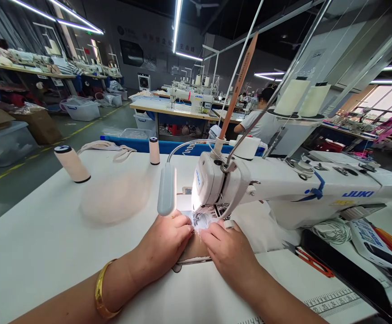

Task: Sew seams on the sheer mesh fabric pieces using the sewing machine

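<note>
Both hands are at the needle area of a white sewing machine [212, 180]. My left hand [169, 240], with a gold bangle on its wrist, has its thumb and fingers pinched at the edge of a beige fabric piece [196, 250], just left of the presser foot. Across from it, my right hand [230, 247] presses the same fabric with bent fingers, right of the foot. Loose threads hang between the fingertips. Sheer pale fabric [270, 227] spreads right under the machine arm. A slim lamp [166, 189] lights the spot. The fingertips partly hide the fabric under the foot.
Two thread cones, one large [72, 164] and one small [154, 150], stand at the table's back left. A round sheer fabric piece [116, 198] lies nearby. To the right are a black phone-like slab [344, 270], orange-handled snips [314, 262], coiled cable [331, 231] and a printed ruler [334, 302].
</note>
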Demonstrator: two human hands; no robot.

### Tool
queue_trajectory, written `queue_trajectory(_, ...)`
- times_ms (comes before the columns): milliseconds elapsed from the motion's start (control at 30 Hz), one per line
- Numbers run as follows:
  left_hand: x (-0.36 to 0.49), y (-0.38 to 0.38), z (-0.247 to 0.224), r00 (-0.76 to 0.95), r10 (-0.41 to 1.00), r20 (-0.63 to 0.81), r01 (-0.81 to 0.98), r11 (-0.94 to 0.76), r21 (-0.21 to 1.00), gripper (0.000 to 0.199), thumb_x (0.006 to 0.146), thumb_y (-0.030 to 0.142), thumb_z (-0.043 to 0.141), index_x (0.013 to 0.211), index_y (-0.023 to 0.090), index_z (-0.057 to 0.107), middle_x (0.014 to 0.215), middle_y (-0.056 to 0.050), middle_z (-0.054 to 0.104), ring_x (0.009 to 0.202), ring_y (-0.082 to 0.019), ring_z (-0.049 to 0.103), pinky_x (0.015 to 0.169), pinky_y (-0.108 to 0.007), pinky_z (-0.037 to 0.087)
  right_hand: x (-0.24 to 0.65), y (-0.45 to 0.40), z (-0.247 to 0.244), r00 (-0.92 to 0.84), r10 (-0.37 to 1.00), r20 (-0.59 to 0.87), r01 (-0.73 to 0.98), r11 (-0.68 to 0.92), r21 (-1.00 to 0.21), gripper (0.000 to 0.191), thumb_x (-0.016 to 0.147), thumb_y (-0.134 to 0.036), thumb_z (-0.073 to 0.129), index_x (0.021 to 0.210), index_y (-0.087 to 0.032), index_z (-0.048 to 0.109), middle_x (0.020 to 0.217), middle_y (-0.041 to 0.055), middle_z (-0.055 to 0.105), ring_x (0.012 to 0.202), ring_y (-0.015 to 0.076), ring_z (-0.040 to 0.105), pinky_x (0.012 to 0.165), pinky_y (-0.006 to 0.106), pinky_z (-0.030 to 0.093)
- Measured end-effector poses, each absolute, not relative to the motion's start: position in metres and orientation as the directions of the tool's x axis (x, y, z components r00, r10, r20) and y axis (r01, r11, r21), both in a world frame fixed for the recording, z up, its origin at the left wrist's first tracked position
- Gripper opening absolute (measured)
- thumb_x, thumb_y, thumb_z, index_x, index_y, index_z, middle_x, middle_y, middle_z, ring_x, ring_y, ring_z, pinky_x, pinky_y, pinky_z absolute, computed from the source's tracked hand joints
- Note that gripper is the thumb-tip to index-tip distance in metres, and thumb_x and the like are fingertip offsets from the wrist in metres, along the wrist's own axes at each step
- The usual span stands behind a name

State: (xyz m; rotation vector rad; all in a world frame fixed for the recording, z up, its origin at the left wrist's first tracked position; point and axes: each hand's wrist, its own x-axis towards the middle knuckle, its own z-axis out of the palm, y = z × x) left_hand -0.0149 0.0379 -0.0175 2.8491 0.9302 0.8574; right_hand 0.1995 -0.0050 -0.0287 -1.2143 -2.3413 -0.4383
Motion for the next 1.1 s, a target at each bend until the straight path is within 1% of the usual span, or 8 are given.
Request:
queue_trajectory(267,-0.015,0.04,-0.017,0.671,0.548,0.499,0.548,-0.82,0.164,0.034,0.103,0.011,0.042,0.096,0.021,0.074,0.085,-0.005,0.073,0.081,-0.023,0.063,0.078,-0.04,0.052,0.199,-0.004,-0.031,-0.5,0.678,0.539,0.833,0.546,0.086,0.027,0.078,0.005,0.054,0.073,-0.021,0.055,0.067,-0.0008,0.053,0.06,0.0175,0.038,0.065,0.035,0.022)
queue_trajectory(467,-0.015,0.044,-0.017,0.656,0.555,0.511,0.563,-0.811,0.158,0.034,0.103,0.012,0.043,0.101,0.022,0.075,0.091,-0.007,0.075,0.084,-0.024,0.065,0.073,-0.037,0.051,0.198,0.002,-0.032,-0.494,0.678,0.544,0.845,0.523,0.115,0.027,0.078,0.007,0.055,0.074,-0.021,0.056,0.071,0.0001,0.055,0.062,0.0177,0.041,0.067,0.034,0.024)
queue_trajectory(567,-0.018,0.046,-0.016,0.645,0.601,0.472,0.551,-0.793,0.258,0.034,0.101,0.013,0.042,0.098,0.021,0.075,0.096,-0.007,0.075,0.083,-0.023,0.065,0.073,-0.037,0.051,0.198,0.004,-0.032,-0.492,0.686,0.536,0.85,0.511,0.127,0.028,0.076,0.007,0.056,0.082,-0.02,0.061,0.075,0.0005,0.061,0.064,0.0174,0.045,0.069,0.034,0.028)
queue_trajectory(700,-0.02,0.063,-0.016,0.548,0.751,0.367,0.578,-0.658,0.484,0.024,0.098,0.021,0.049,0.095,0.023,0.072,0.096,-0.004,0.074,0.091,-0.023,0.066,0.082,-0.036,0.053,0.197,0.006,-0.031,-0.466,0.713,0.524,0.868,0.483,0.116,0.034,0.075,0.007,0.059,0.095,-0.02,0.066,0.084,0.0017,0.069,0.066,0.0183,0.05,0.071,0.034,0.031)
queue_trajectory(800,-0.015,0.086,-0.019,0.435,0.837,0.333,0.629,-0.547,0.553,0.016,0.094,0.028,0.056,0.087,0.02,0.069,0.091,-0.005,0.069,0.09,-0.025,0.064,0.08,-0.037,0.053,0.196,0.006,-0.031,-0.454,0.734,0.506,0.874,0.478,0.091,0.036,0.075,0.006,0.062,0.1,-0.02,0.067,0.089,0.0025,0.072,0.071,0.0197,0.054,0.073,0.035,0.033)
queue_trajectory(933,-0.001,0.109,-0.02,0.377,0.896,0.234,0.632,-0.434,0.642,0.015,0.088,0.029,0.07,0.078,0.017,0.068,0.084,-0.003,0.066,0.084,-0.022,0.064,0.077,-0.035,0.055,0.196,0.007,-0.032,-0.446,0.755,0.48,0.869,0.494,0.031,0.036,0.078,0.004,0.063,0.105,-0.019,0.066,0.096,0.0033,0.073,0.08,0.0208,0.058,0.075,0.035,0.035)
queue_trajectory(1000,0.006,0.112,-0.02,0.365,0.916,0.165,0.609,-0.369,0.702,0.017,0.092,0.032,0.073,0.087,0.015,0.07,0.092,-0.003,0.069,0.087,-0.021,0.067,0.081,-0.036,0.058,0.196,0.007,-0.033,-0.45,0.751,0.483,0.861,0.509,0.01,0.032,0.081,0.002,0.063,0.104,-0.02,0.065,0.098,0.0035,0.073,0.082,0.0213,0.06,0.074,0.035,0.035)
queue_trajectory(1100,0.009,0.112,-0.019,0.272,0.959,0.083,0.549,-0.225,0.805,0.028,0.1,0.038,0.067,0.116,0.015,0.068,0.113,-0.006,0.07,0.096,-0.021,0.07,0.085,-0.039,0.061,0.195,0.006,-0.033,-0.443,0.746,0.498,0.853,0.522,-0.023,0.02,0.087,-0.003,0.06,0.095,-0.021,0.063,0.089,0.0022,0.071,0.078,0.0211,0.058,0.072,0.035,0.035)
